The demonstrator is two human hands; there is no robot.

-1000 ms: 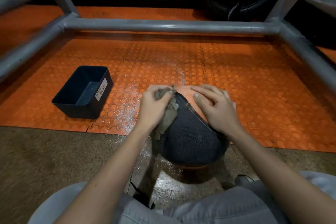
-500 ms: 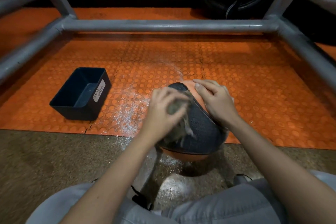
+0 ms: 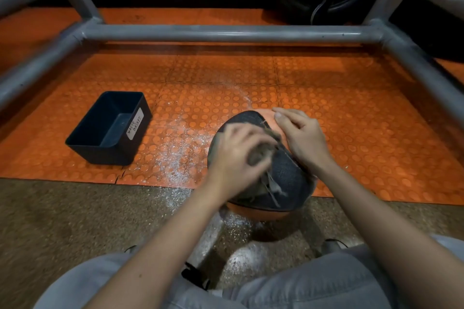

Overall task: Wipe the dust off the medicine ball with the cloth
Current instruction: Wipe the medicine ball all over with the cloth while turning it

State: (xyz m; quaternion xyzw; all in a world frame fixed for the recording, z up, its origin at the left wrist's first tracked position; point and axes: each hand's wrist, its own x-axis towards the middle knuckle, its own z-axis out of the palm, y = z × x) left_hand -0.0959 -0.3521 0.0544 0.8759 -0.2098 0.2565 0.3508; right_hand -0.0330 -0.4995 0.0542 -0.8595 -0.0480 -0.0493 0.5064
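Fingers (image 3: 286, 118) of right hand (image 3: 305, 139): straight, laid flat on ball (image 3: 285, 175).
Left hand (image 3: 234, 158): blurred, curled round cloth (image 3: 262, 155), pressed on ball top.
Ball: black and orange, on floor at mat (image 3: 351, 120) edge.
Dust (image 3: 180, 155): white, scattered left of ball.
Bin (image 3: 110, 130): dark, labelled WASTE BASKET, further left.

A white label (image 3: 135, 124) on the near side wall of the dark bin (image 3: 110, 130) reads "WASTE BASKET" in handwritten capitals, on 2 lines. No other text is legible.
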